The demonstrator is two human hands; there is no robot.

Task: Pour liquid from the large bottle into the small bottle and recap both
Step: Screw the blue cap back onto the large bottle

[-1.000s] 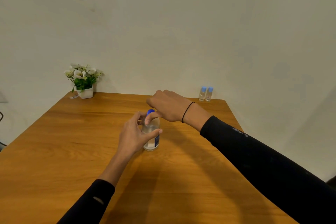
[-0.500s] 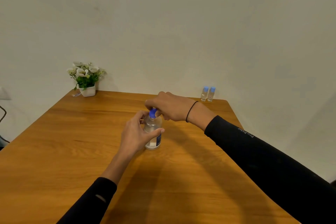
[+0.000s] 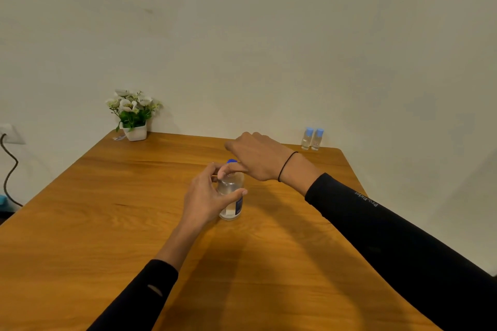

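A clear bottle (image 3: 231,197) with a blue cap (image 3: 231,161) and a dark label stands upright at the middle of the wooden table (image 3: 107,223). My left hand (image 3: 207,196) grips its body from the left, thumb across the front. My right hand (image 3: 255,156) reaches over the top and pinches the blue cap, hiding most of it. Two small clear bottles (image 3: 312,139) with light blue caps stand side by side at the table's far right edge by the wall.
A white pot of white flowers (image 3: 133,115) sits at the table's far left corner. A wall socket with a black cable (image 3: 9,166) is at the left, off the table. The wall runs close behind the table.
My right hand has turned on the cap, its fingers moving round from one frame to the other. The bottle and my left hand stay in place. The view has tilted slightly.
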